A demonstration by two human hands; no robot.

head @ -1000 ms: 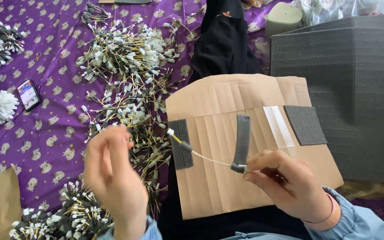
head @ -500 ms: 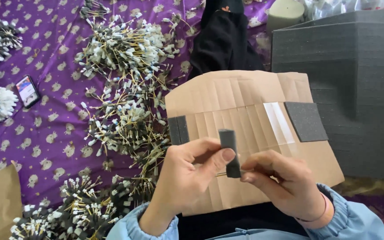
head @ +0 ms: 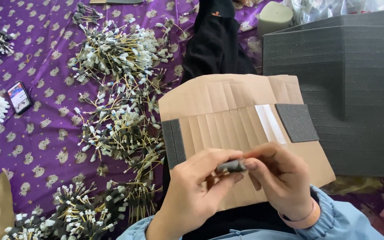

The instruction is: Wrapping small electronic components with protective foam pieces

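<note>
While L hand (head: pixel 196 186) & R hand (head: pixel 281 178) pinch a grey foam strip (head: pixel 231 166) together, both sit over cardboard sheet (head: pixel 227 102)

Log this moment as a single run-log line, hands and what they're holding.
left hand: pinching grey foam strip | right hand: pinching same strip | under hands: cardboard sheet | beside: wire bundles on purple cloth

Occlusions and cut-offs
Grey foam strip (head: pixel 231 166) mostly covered by fingers (head: pixel 227 156); foam stack (head: pixel 356 89) is cropped at right edge.
</note>
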